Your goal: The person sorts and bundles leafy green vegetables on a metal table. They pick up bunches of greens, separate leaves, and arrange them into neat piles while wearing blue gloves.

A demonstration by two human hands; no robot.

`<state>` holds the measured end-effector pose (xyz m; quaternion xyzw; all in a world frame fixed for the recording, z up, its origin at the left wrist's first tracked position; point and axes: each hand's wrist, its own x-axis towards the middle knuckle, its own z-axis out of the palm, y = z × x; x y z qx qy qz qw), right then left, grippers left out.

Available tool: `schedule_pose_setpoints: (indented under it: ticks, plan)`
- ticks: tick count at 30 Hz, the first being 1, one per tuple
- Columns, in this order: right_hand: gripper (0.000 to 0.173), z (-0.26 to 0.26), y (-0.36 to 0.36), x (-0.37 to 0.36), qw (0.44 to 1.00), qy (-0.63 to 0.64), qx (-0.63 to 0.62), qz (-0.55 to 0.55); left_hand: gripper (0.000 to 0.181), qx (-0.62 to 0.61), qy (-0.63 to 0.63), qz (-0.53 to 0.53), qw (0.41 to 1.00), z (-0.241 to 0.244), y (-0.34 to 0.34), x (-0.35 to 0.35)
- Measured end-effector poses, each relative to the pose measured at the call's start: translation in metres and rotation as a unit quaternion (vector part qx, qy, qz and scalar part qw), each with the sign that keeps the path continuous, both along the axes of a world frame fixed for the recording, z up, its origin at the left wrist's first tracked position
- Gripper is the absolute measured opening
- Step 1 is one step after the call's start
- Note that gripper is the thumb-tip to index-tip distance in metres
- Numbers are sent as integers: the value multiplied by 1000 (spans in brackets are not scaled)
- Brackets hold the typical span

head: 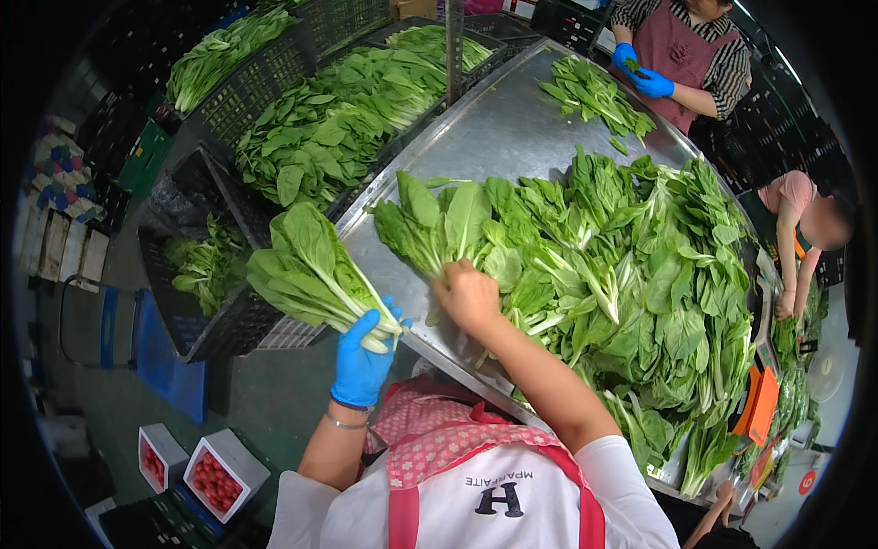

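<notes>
My left hand (pixel 363 364) wears a blue glove and is shut around the pale stems of a bunch of leafy greens (pixel 309 267), held beside the near left edge of the metal table (pixel 507 103). My bare right hand (pixel 468 296) grips the base of another leafy bunch (pixel 439 216) lying on the table; its fingertips are partly hidden by stems. To the right of this hand spreads a large heap of loose greens (pixel 651 274), leaves and white stems overlapping.
Black plastic crates filled with greens (pixel 343 123) line the table's far left side. A crate with a few greens (pixel 206 267) stands below on the left. Foam boxes of tomatoes (pixel 223 480) sit on the floor. Co-workers (pixel 679 68) stand around the table, one wearing blue gloves.
</notes>
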<state>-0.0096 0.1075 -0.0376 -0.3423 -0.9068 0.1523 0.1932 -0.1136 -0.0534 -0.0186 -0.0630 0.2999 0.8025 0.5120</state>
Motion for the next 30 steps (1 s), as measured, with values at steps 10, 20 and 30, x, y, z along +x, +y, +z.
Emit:
schedule_pose_setpoints:
  ticks: [10,20,30]
  plan:
    - [23,64,3,66,701,388,-593,-81,39,28,14,-46,998,0,18,10]
    - [32,64,-32,107,862,394,-314,-63,34,30,80,-147,985,18,64,84]
    - [24,69,-48,126,961,233,-143,-31,15,-37,104,-156,982,12,62,106]
